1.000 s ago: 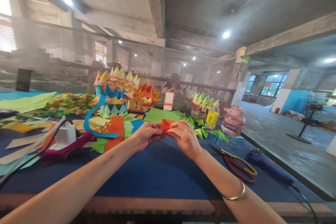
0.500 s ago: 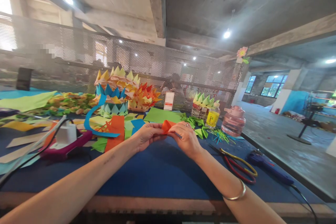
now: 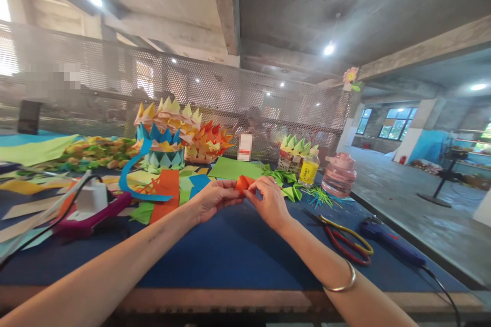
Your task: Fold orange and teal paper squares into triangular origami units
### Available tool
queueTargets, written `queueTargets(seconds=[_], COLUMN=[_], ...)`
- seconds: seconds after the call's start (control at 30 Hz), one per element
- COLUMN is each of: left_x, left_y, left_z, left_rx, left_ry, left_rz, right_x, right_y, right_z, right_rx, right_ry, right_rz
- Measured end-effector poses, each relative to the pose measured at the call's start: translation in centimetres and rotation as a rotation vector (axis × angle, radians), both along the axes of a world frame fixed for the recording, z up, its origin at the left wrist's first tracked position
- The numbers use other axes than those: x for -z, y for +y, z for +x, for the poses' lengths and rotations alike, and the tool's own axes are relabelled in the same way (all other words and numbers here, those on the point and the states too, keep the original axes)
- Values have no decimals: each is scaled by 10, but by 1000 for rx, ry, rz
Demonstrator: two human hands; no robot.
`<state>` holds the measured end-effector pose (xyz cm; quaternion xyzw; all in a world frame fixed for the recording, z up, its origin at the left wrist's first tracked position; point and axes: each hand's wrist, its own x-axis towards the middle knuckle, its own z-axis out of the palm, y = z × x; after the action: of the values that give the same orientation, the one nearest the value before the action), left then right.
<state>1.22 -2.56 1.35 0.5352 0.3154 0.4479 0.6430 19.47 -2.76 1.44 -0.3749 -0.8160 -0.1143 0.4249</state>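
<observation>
A small folded piece of orange paper (image 3: 242, 184) is held up between my two hands, above the blue tabletop (image 3: 226, 250). My left hand (image 3: 215, 199) pinches its left side between thumb and fingers. On the right side, my right hand (image 3: 268, 202) grips the paper with its fingertips; its other fingers are curled and partly hidden. Left of my hands lie a flat orange sheet (image 3: 164, 196) and a curled blue paper strip (image 3: 128, 181). Behind them stand a blue-and-teal folded paper crown (image 3: 161, 148) and an orange-red one (image 3: 210, 140).
Scissors (image 3: 347, 237) and a blue corded tool (image 3: 395, 242) lie at right. A yellow-labelled bottle (image 3: 308, 169) and a pink water bottle (image 3: 339, 176) stand behind. At left is a magenta power strip (image 3: 92, 217) with cables. A perforated screen (image 3: 215, 92) runs along the back.
The orange paper has turned slightly and shows a rounder fold between my fingers. My right fingers have shifted a little on it. The whole view has moved slightly.
</observation>
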Motion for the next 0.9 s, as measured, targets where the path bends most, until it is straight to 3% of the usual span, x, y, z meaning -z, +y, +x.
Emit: queueTargets(seconds=[0.43, 0.9], left_x=[3, -4], left_y=[1, -4], left_z=[-3, 2], left_rx=[24, 77], left_ry=[22, -35], left_rz=[59, 74], right_x=[3, 5], right_y=[3, 8], right_z=[0, 2], right_rx=[46, 54], right_ry=[61, 73], right_rz=[-27, -40])
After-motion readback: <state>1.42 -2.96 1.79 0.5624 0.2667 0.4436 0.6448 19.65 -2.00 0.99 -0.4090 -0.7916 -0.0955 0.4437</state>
